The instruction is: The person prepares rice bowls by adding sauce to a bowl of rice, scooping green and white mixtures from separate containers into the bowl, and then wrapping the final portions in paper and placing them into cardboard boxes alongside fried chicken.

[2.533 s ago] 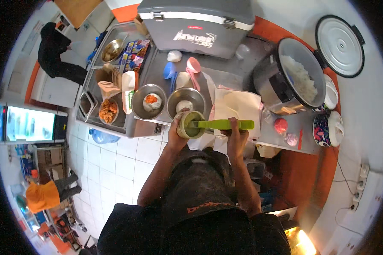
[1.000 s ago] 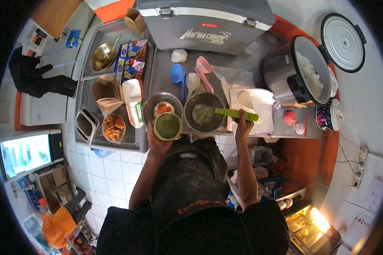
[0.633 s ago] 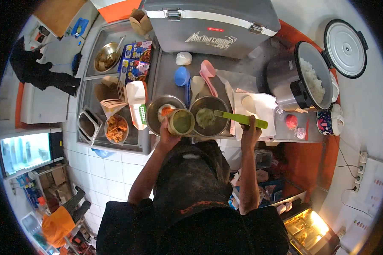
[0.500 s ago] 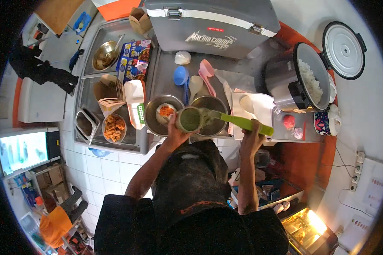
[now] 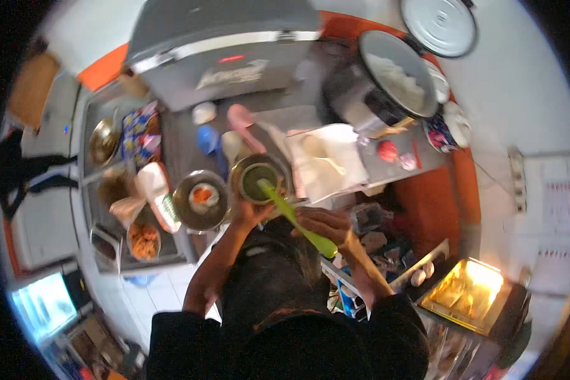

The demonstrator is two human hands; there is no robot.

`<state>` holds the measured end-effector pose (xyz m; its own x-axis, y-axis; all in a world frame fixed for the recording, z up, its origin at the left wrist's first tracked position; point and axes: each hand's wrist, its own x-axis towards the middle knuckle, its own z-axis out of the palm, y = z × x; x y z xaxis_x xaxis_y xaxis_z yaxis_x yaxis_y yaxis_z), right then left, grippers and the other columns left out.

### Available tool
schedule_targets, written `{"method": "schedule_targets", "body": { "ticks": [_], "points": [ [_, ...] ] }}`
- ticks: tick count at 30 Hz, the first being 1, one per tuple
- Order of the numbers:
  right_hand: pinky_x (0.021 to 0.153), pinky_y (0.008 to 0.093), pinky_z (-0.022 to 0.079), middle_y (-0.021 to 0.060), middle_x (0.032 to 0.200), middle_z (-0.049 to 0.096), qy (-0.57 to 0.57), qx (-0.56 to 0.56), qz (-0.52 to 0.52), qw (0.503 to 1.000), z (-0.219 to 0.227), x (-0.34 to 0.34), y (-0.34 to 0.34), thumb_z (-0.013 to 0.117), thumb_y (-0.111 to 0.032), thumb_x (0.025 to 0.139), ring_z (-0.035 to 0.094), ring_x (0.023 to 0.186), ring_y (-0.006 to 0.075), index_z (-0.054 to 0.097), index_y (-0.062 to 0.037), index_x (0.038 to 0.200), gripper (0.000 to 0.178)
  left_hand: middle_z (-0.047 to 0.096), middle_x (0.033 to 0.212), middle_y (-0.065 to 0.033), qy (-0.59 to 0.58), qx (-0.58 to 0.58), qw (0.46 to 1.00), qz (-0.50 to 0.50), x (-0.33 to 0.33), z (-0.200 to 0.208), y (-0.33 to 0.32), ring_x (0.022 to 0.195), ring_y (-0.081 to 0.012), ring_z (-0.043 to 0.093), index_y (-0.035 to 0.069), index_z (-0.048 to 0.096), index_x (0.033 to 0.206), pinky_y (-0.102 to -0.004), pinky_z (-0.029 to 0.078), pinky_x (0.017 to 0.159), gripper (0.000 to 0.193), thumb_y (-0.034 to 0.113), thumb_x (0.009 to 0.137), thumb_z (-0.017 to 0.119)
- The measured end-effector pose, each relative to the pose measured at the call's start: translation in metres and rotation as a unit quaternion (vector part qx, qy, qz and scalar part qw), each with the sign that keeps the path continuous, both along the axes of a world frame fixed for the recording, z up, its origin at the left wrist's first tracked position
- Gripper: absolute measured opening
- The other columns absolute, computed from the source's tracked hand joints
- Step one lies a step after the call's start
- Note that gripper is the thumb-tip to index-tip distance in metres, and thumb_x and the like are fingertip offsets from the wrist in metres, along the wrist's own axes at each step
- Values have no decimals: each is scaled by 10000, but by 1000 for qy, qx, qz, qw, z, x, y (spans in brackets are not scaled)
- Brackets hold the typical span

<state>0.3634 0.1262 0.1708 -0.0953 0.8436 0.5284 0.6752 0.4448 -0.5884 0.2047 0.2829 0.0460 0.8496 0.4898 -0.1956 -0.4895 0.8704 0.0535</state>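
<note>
Left hand point(image 5: 250, 216) has its fingers clamped on the cup of green stuff point(image 5: 244, 190), up over the right-hand metal bowl point(image 5: 280, 166). Green spoon point(image 5: 291, 214) dips into it, handle crossing the right hand point(image 5: 326, 226); too blurry, can't tell if those fingers grip it.

1. Grey cooler point(image 5: 228, 66): top cut off by the upper edge.
2. Round lid point(image 5: 440, 26), right of the cooler: cropped too.
3. Below the cooler, green cup point(image 5: 253, 175) hides what metal bowl point(image 5: 286, 179) holds.
4. Right hand point(image 5: 328, 225), below the cooler: blurred, grip unclear.
</note>
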Motion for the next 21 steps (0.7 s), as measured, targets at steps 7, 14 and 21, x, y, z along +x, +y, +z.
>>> {"method": "schedule_targets", "body": {
  "ticks": [7, 14, 21],
  "points": [
    [783, 378, 586, 162, 1077, 673, -7, -48, 5, 999, 6, 35, -24, 773, -51, 692, 676, 981, 333, 643, -32, 1129, 456, 572, 1227, -220, -82, -20, 996, -25, 43, -20, -17, 1031, -376, 605, 65, 503, 1307, -461, 529, 873, 745, 666, 869, 461],
    [760, 349, 553, 148, 1040, 678, 350, -75, -217, 908, -31, 87, -73, 716, -160, 838, 679, 881, 257, 657, -8, 1067, 281, 554, 1239, -228, -7, -30, 999, -25, 105, -16, -55, 992, -397, 606, 122, 457, 1357, -448, 569, 742, 782, 723, 857, 409],
    [629, 276, 495, 60, 921, 599, 567, 25, -551, 612, -152, 257, -128, 692, -243, 890, 594, 764, 141, 594, 34, 1011, 318, 482, 1288, -276, -52, 0, 999, 9, 143, -6, -99, 1008, -425, 580, 150, 426, 1375, -437, 581, 700, 718, 665, 876, 459]
  ]
}}
